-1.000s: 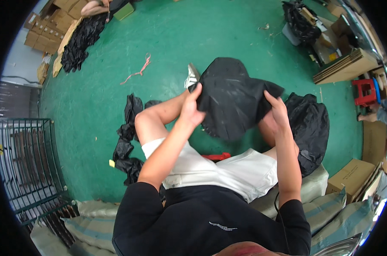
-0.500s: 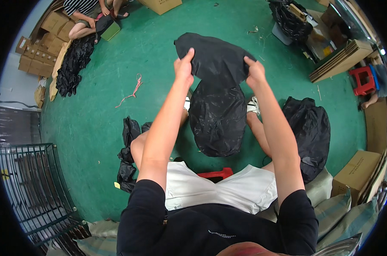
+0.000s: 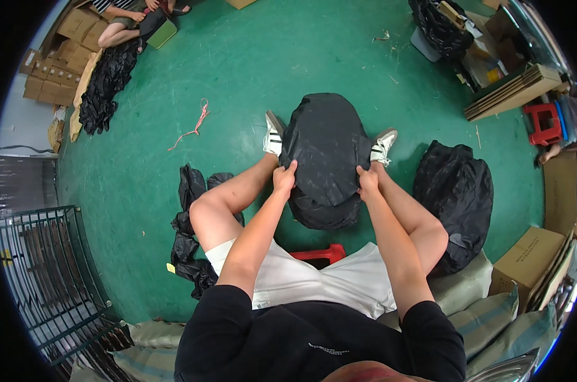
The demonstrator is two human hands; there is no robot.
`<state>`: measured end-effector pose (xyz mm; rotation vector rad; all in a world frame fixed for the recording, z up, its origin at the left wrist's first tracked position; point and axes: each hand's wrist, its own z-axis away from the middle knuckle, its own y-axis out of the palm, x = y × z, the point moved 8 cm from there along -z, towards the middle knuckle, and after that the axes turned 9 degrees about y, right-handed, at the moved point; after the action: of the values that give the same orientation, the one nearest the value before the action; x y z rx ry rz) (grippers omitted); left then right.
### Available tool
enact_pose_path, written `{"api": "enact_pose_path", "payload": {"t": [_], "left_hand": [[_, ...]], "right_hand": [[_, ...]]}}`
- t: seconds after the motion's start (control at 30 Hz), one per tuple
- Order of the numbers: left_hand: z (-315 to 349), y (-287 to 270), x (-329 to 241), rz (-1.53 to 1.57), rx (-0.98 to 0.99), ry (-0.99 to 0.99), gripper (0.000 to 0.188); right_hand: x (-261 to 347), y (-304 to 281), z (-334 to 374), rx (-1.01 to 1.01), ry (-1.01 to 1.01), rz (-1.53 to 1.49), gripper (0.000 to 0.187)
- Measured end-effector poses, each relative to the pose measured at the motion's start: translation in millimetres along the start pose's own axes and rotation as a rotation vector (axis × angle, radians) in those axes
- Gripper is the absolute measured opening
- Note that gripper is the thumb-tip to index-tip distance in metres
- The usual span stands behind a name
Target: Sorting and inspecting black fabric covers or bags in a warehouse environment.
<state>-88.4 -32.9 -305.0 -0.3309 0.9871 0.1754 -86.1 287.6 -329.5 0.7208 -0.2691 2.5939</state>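
Note:
Between my lower legs lies an oval black fabric cover (image 3: 327, 143), spread fairly flat over a black stack (image 3: 330, 218) whose near side shows below it. My left hand (image 3: 284, 177) grips the cover's near left edge, thumb on top. On the opposite edge, my right hand (image 3: 368, 181) pinches the material the same way. The fingers under the cloth are mostly hidden. To the right of my leg stands a tall, creased black heap (image 3: 455, 197) of similar material. Crumpled black pieces (image 3: 188, 235) lie beside my left knee.
A red stool (image 3: 320, 254) shows between my thighs. Pink string (image 3: 196, 127) lies on the green floor (image 3: 237, 70). Another person (image 3: 126, 19) sits at the far left near a black pile (image 3: 108, 86). A metal rack (image 3: 53, 267) stands left, a carton (image 3: 527, 261) right.
Both hands have come down and toward me, bringing the cover from a raised, folded-looking position onto the stack. It now lies spread out, and my shoes show more fully.

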Motion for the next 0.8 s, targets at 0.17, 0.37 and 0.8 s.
{"api": "enact_pose_path", "payload": {"t": [0.17,0.37,0.8], "left_hand": [[26,-27,31,-0.315,-0.030,0.132,0.052],[50,-32,33,-0.485,-0.116,0.276,0.057],[79,-25,52,-0.346,0.181,0.115,0.043]], "right_hand": [[-23,-20,42,-0.058,-0.064,0.368,0.040],[-41,-33,60,-0.032,-0.196,0.511,0.028],[-63,-50,55,-0.057,-0.297,0.683,0.030]]}}
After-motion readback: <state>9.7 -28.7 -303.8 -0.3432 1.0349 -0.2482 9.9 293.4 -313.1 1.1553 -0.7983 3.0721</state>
